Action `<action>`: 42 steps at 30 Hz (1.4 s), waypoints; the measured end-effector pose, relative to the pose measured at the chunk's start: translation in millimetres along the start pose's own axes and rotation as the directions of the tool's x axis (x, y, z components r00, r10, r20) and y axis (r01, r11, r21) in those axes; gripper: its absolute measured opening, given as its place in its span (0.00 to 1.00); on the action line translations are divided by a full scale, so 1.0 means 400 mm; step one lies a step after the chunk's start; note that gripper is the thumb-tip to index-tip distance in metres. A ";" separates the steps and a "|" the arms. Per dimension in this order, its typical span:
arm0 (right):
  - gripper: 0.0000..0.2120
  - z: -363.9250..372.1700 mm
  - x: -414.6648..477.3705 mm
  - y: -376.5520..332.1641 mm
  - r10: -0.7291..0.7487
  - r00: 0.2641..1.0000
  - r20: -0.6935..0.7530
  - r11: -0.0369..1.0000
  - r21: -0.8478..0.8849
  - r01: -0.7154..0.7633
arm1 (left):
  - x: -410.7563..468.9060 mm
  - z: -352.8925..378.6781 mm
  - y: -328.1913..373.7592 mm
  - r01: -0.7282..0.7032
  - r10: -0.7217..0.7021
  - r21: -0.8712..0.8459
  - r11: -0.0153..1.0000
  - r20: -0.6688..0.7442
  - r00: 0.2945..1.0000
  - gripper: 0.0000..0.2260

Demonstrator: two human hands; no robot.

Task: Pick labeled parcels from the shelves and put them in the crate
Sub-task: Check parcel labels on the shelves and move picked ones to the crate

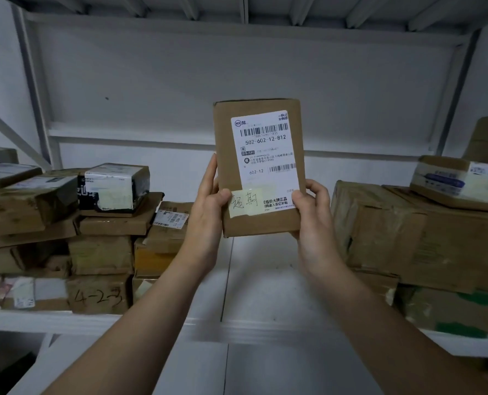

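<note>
White shelf (pixel 157 320) ahead; both my hands, left hand (pixel 208 212) and right hand (pixel 312 209), grip a labeled parcel (pixel 228 155) upright by its lower edges.

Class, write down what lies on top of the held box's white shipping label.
On the box, a pale yellow handwritten note covers the label's lower left corner, hiding print beneath. The left hand's thumb overlaps the note.

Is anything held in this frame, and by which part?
Yes: a small brown cardboard parcel with a white shipping label, held upright by its lower half. The left hand grips its lower left edge, the right hand its lower right edge.
</note>
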State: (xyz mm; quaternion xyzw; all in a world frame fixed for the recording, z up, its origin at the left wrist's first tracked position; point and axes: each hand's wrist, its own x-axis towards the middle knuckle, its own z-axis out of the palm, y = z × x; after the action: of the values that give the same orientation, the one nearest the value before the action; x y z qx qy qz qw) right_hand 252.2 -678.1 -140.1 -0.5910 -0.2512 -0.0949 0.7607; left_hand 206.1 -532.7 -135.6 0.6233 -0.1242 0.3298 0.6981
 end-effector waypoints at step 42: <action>0.19 -1.023 -1.026 -0.204 -0.082 0.461 -0.883 0.838 -0.311 -0.447 | -0.924 1.030 -0.196 0.403 -0.239 0.023 0.915 0.835 0.495 0.18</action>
State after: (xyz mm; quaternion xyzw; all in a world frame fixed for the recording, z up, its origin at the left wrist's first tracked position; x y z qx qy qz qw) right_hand -24.5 -1151.4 -345.2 -0.6598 0.2720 -0.3569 0.6027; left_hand 74.6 -1038.5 -334.1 0.6520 -0.3449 -0.1482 0.6588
